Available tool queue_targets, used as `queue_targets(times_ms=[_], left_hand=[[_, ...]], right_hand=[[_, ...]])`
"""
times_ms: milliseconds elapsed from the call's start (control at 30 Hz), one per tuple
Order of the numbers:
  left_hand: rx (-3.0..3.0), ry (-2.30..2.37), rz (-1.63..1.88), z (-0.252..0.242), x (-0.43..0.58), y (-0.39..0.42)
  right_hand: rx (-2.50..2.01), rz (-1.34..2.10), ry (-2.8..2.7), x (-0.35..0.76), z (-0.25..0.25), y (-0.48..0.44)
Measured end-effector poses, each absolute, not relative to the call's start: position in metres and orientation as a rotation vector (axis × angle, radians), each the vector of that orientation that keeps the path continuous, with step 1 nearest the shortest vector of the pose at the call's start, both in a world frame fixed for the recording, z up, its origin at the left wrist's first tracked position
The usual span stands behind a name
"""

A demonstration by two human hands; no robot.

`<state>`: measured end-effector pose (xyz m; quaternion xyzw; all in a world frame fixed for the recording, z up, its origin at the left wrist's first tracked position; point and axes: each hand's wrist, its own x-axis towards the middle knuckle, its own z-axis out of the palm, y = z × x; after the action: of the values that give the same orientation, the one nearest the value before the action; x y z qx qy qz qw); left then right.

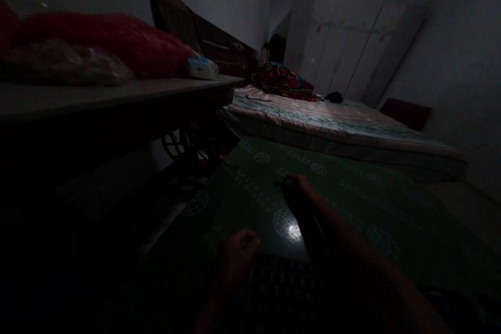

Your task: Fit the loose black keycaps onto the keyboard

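Observation:
The room is very dim. A dark keyboard (287,287) lies on a green printed board (250,188), close in front of me. Beside the keyboard's far left corner is my left hand (238,250), its fingers curled in and the thumb against them; whatever may be inside is hidden. My right hand (299,190) reaches farther out over the board with its fingertips pinched together. A small dark piece (278,182) shows at those fingertips, too small and dark to name. A bright glare spot shines on the board between the two hands.
On the left a long table (156,91) bears a red plastic bag (117,42) and a tissue pack (202,68). A spoked wheel (175,144) stands beneath it. Beyond the board is a bed (332,120) with a bundled patterned blanket (279,81), then a pale wardrobe (340,47).

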<state>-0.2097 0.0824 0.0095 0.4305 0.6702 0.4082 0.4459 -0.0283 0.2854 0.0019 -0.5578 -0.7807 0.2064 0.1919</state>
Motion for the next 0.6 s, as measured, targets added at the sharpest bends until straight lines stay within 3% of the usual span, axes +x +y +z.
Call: queue_targets(times_ms=[600], left_hand=[[1.070, 1.634, 1.029, 0.0161, -0.2096, 0.0803]], right_hand=[[-1.591, 0.598, -2.100, -0.0264, 0.0104, 0.2792]])
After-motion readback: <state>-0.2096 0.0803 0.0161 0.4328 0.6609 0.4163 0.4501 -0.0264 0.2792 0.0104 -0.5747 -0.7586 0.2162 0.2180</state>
